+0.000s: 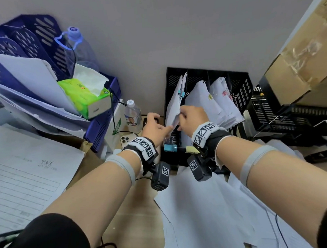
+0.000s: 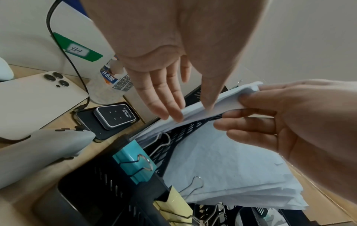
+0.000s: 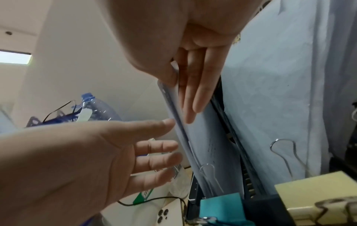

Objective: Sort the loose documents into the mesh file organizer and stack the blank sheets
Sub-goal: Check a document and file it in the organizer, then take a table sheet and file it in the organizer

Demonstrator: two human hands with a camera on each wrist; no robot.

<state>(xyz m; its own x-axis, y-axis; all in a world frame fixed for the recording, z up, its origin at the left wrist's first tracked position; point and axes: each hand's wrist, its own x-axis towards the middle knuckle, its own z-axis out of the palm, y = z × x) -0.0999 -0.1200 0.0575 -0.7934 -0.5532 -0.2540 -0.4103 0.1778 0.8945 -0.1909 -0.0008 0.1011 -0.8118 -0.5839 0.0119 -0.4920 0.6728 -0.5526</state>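
A bundle of white documents [image 1: 174, 106] stands in the leftmost slot of the black mesh file organizer [image 1: 239, 86], at the centre of the head view against the wall. The right hand [image 1: 191, 117] grasps the bundle's upper edge, thumb on one face and fingers [image 3: 201, 91] laid along the other. The left hand [image 1: 155, 127] is released, its straight fingers [image 2: 164, 97] touching the bundle's left face and lower edge. Two more clipped bundles lean in the slots to the right. A teal binder clip [image 1: 170, 148] and a yellow binder clip [image 1: 192, 149] sit on the organizer's front rim, just below the wrists.

Loose blank sheets [image 1: 209, 215] spread over the bench [image 1: 136, 209] in the lower right of the frame. A printed form [image 1: 26, 178] lies at the lower left. Just left of the organizer stand a small water bottle [image 1: 132, 115] and a phone [image 1: 126, 141]; in the upper left, a blue file rack [image 1: 24, 41] holds papers and a green tissue pack [image 1: 86, 97].
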